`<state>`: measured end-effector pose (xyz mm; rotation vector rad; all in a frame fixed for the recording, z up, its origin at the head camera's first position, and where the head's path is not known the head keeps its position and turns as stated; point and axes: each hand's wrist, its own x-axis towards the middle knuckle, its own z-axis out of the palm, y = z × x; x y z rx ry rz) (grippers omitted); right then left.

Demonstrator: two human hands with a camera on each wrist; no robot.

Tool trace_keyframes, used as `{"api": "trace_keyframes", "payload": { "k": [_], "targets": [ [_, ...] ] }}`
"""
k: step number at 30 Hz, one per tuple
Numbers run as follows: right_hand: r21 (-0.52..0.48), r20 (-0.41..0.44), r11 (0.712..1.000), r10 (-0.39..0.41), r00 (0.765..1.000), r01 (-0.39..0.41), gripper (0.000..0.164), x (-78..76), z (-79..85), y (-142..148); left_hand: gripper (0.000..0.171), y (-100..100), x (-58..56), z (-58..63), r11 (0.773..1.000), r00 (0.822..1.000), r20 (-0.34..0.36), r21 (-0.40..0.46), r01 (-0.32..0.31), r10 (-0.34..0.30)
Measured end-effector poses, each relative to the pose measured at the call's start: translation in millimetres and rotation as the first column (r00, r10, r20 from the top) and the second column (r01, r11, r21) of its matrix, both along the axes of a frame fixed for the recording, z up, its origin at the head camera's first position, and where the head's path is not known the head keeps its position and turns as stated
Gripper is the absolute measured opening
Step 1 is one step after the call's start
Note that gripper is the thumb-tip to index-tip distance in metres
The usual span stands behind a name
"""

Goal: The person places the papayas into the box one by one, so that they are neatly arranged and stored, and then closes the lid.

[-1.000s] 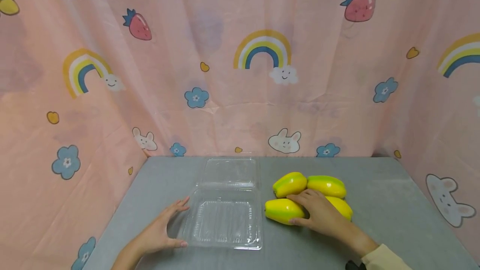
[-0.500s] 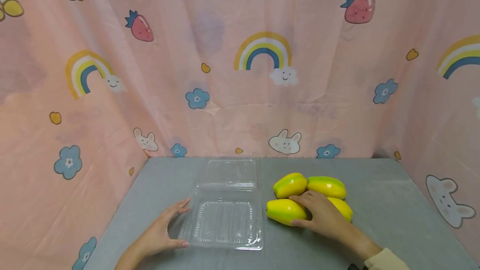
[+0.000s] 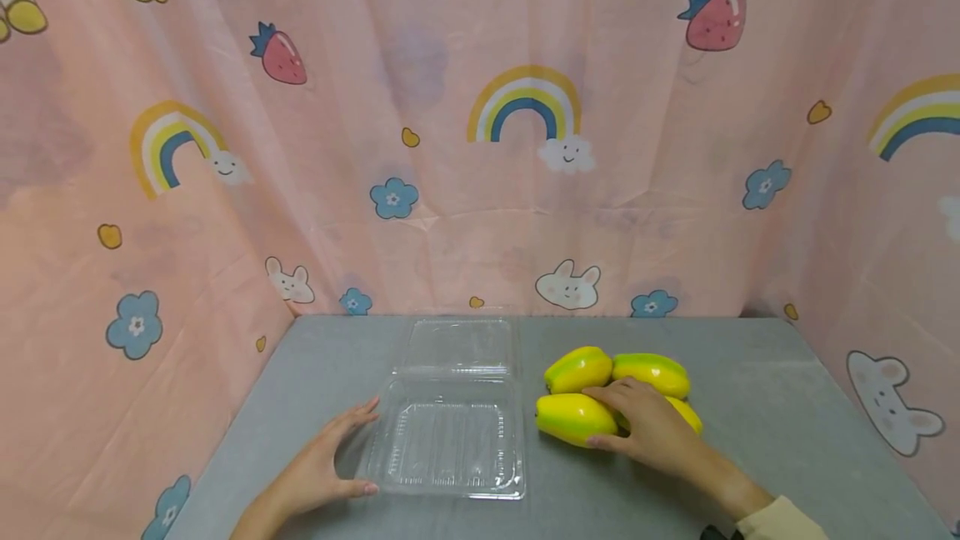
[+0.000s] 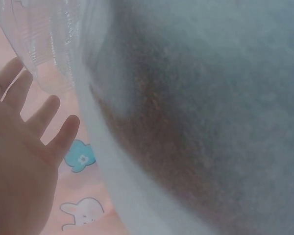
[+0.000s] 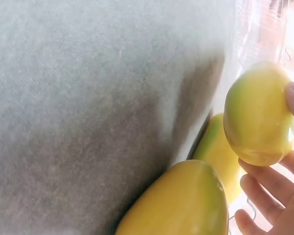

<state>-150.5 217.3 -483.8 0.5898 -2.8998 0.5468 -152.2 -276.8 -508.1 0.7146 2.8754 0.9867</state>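
Note:
My right hand [image 3: 648, 427] grips the near-left papaya [image 3: 574, 418], a glossy yellow fruit with green streaks, thumb on the near side and fingers on the far side. In the right wrist view that papaya [image 5: 259, 115] appears raised off the grey surface, with other papayas below and behind it. My left hand [image 3: 318, 461] stands with spread fingers at the left edge of a clear plastic clamshell box [image 3: 517, 440]; whether it touches the box I cannot tell. The left wrist view shows the fingers [image 4: 63, 134] straight, near the box [image 4: 39, 44], holding nothing.
Two papayas lie behind, a left one [image 3: 579, 369] and a right one [image 3: 652, 373]; another [image 3: 684, 413] is partly hidden by my right hand. The box's lid [image 3: 461, 344] lies folded back on the grey table [image 3: 780, 423]. A pink patterned curtain [image 3: 465, 248] encloses the table.
The gripped papaya has shifted slightly right and up in the head view, along with my right hand. My left hand and the box stay put.

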Motion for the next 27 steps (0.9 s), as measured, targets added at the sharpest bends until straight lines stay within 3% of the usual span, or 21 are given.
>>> {"api": "trace_keyframes", "payload": {
  "k": [11,22,27],
  "targets": [
    [0.01,-0.011,1.0,-0.025,1.0,0.025,0.073,-0.2,10.6,0,0.095,3,0.4,4.0,0.999,1.0,-0.024,-0.04,-0.01,0.009],
    [-0.005,-0.093,1.0,0.013,0.996,-0.014,0.069,-2.6,22.3,-4,0.085,2,1.3,2.9,0.999,1.0,-0.013,-0.045,-0.019,0.019],
    [-0.042,-0.074,0.999,0.017,0.997,-0.021,0.068,-3.4,29.3,-12,0.083,2,2.3,3.3,0.999,1.0,-0.01,-0.036,-0.021,0.021]
  ]
}}
